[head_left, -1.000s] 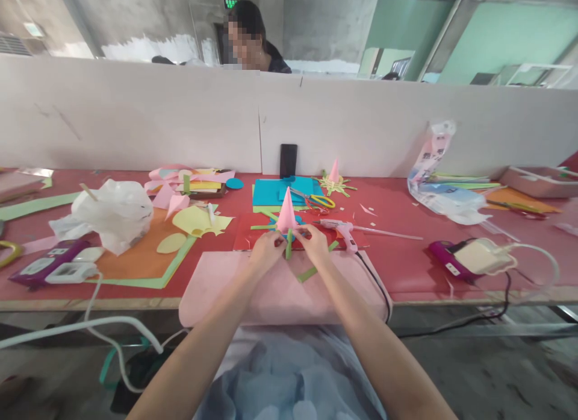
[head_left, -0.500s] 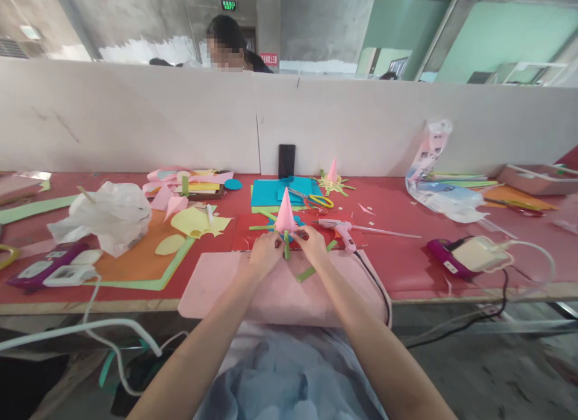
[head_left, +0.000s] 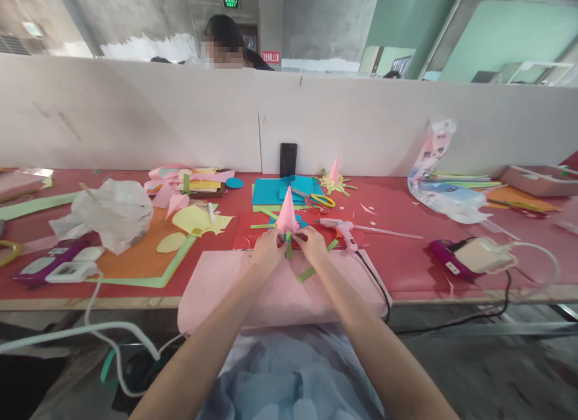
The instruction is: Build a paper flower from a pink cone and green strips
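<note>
A pink paper cone (head_left: 286, 214) stands upright on a blue paper piece with green strips around it, straight ahead of me. My left hand (head_left: 270, 246) is closed at the cone's lower left, fingertips by a short green paper strip (head_left: 288, 246). From the other side my right hand (head_left: 310, 242) pinches at the base, close to the same strip. The fingers hide exactly what each pinch holds. Just right of my right hand lies a pink glue gun (head_left: 344, 232) with a clear glue stick. A loose green strip (head_left: 306, 275) rests on the pink mat (head_left: 280, 293).
Behind stand scissors (head_left: 321, 199), blue paper (head_left: 264, 192), a second pink cone (head_left: 335, 170) on a green-strip base and a phone (head_left: 288, 159). Coloured paper scraps and a crumpled white bag (head_left: 112, 212) lie left. Purple power strips (head_left: 445, 258) sit right. A person (head_left: 226, 37) is beyond the partition.
The view has shifted very slightly. Both hands stay at the cone's base, with only small finger movement.
</note>
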Action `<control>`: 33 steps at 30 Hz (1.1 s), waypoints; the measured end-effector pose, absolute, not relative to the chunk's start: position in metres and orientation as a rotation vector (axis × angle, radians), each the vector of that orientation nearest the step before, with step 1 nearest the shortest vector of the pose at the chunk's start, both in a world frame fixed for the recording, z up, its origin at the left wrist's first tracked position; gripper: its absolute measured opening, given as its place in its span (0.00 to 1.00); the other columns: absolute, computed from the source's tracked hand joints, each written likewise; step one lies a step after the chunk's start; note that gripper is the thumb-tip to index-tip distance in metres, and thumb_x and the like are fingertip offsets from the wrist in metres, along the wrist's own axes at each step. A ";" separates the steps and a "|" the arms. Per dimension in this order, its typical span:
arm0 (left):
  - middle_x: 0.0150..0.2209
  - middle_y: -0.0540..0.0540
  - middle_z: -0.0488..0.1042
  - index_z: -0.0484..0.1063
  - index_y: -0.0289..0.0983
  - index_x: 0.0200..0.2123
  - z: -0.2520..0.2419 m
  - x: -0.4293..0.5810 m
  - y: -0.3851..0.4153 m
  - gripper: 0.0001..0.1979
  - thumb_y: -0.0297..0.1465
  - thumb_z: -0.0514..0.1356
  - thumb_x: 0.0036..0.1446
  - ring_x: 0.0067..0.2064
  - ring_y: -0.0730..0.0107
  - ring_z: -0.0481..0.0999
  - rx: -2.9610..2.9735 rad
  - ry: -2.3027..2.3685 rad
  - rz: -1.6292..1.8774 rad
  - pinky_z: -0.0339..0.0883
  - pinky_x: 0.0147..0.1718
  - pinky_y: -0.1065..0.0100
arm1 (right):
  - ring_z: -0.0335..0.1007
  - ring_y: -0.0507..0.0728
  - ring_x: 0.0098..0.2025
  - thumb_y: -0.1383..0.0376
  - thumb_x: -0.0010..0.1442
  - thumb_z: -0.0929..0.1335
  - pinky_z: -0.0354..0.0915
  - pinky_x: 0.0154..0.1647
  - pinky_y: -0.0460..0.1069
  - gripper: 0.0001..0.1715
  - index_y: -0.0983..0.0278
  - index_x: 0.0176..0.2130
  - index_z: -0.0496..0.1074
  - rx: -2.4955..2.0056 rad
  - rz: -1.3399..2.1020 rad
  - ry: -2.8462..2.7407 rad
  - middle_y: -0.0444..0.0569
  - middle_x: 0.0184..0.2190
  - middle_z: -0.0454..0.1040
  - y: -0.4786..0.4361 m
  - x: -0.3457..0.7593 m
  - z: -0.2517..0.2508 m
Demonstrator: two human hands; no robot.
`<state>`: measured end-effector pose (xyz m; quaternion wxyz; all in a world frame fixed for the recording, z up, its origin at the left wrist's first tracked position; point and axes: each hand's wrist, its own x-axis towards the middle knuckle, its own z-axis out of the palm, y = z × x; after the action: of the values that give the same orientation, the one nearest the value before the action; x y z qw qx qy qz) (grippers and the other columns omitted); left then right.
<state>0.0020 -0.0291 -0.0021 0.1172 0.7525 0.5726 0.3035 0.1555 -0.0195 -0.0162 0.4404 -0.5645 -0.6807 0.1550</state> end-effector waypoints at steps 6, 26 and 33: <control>0.34 0.48 0.72 0.66 0.38 0.34 0.002 0.002 -0.032 0.05 0.28 0.58 0.52 0.37 0.67 0.71 2.237 1.646 0.850 0.61 0.35 0.68 | 0.70 0.53 0.35 0.66 0.55 0.66 0.64 0.40 0.48 0.07 0.60 0.32 0.76 -1.424 0.345 -1.739 0.46 0.33 0.72 -0.020 0.153 -0.016; 0.35 0.46 0.71 0.71 0.38 0.41 -0.006 0.000 -0.019 0.11 0.30 0.57 0.53 0.38 0.65 0.71 2.305 1.630 0.757 0.63 0.36 0.68 | 0.69 0.54 0.37 0.66 0.57 0.66 0.64 0.42 0.48 0.07 0.63 0.33 0.74 -1.397 0.287 -1.761 0.48 0.34 0.71 -0.018 0.156 -0.021; 0.35 0.46 0.71 0.70 0.39 0.42 -0.002 0.000 -0.021 0.12 0.30 0.57 0.53 0.39 0.65 0.71 2.286 1.640 0.711 0.62 0.35 0.68 | 0.68 0.54 0.35 0.62 0.61 0.61 0.61 0.38 0.47 0.13 0.62 0.31 0.72 -1.454 0.236 -1.739 0.48 0.31 0.70 -0.019 0.154 -0.018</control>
<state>0.0003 -0.0210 -0.0020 0.1195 0.7822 0.5611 0.2431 0.1541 -0.0192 -0.0177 0.4183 -0.5795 -0.6931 0.0940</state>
